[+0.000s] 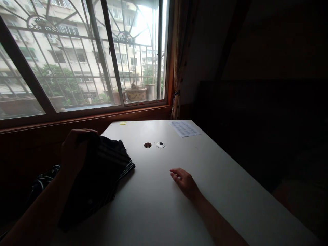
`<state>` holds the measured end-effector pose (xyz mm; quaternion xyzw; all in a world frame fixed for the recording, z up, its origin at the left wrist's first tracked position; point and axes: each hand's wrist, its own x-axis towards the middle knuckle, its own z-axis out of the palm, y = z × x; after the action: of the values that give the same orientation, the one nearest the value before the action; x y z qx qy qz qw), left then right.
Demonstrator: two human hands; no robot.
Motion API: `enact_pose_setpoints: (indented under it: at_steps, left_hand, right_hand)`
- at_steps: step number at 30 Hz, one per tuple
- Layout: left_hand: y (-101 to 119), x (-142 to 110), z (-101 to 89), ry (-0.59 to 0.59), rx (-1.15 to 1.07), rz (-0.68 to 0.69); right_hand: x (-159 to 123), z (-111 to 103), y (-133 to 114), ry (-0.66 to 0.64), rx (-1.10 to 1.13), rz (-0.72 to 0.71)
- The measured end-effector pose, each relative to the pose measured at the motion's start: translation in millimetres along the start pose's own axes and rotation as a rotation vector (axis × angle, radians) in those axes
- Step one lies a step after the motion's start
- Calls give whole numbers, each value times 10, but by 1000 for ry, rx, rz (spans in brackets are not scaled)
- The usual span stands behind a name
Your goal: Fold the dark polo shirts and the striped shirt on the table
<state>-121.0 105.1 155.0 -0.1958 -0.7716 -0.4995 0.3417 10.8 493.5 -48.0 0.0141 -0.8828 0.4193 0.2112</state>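
My left hand [74,147] grips the far left edge of a black folded garment [102,171] with grey stripes, its fingers reaching over the top. This garment lies at the left side of the white table [153,198]. Beneath it shows the edge of a black garment with thin white stripes [129,166]. My right hand [186,182] is over the middle of the table, fingers loosely bent and apart, with nothing in it. Deep shadow hides much of the left hand's grip.
Toward the back right lies a printed sheet of paper [186,128]. A yellow sticky note [123,123] is near the far edge. A round hole [148,145] and a round white cover [160,145] sit mid-table. More striped cloth [42,181] is at far left, below the window.
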Motion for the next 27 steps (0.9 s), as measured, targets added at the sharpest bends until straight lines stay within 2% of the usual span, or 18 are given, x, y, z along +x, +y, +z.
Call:
enact_pose_setpoints:
  at_steps: [3,5,8,11,13,16,18,21,24,27]
  left_hand:
    - [115,57,140,1,-81,-1]
    - [141,8,288,-89,-177,33]
    - [185,-223,580,-291,-260,129]
    - [292,-560,900,-475,-192,318]
    - [381,-768,1080,-590,-119,473]
    - [488,-964,1208,-719,51,636]
    - [508,-1000,1157,-771,184,685]
    - [381,-929,874,-768,345,665]
    - [-7,-783,442,-640,512,566]
    - [-577,-675,34,-502,703,371]
  right_hand:
    - [-4,4,-5,-3,35,-4]
    - [-3,19,-49,-6,64,-37]
    - [21,114,-210,-75,136,-130]
    - [90,336,-455,-179,238,-197]
    - [158,522,-614,-221,320,-176]
    - [259,710,-769,-233,416,-97]
    - [304,717,-802,-210,453,-64]
    - [321,596,-758,-143,521,-7]
    - [299,481,-652,-103,584,75]
    - [287,444,-562,-62,654,128]
